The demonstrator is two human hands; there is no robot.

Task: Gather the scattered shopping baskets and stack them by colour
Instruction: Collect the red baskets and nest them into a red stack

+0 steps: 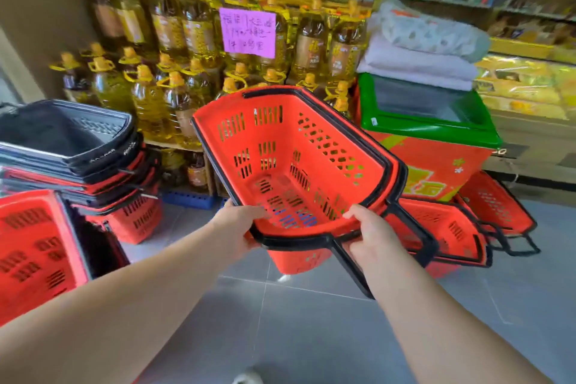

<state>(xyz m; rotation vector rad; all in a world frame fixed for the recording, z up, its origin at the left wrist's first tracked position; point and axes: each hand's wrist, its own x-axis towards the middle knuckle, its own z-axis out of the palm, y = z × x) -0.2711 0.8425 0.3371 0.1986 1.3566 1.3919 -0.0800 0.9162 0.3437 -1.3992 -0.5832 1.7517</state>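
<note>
The red basket (280, 150), tilted in mid-air at centre with the left hand (240, 224) and right hand (371, 237) each in a clamped grip on its near rim, may snag its dangling black handle (346, 262) on the floor baskets (448, 227) at 4 o'clock.

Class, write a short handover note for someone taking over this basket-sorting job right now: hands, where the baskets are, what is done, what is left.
Left hand and right hand both grip the near rim of the held red basket, tilted above the floor.
Left: a mixed stack, grey baskets over red ones, with a loose red basket in front.
Right: two floor baskets, red, by the freezer.
Done: one basket picked up; colours not yet separated.
Left to do: set this one down, fetch the two, split the mixed stack.
</note>
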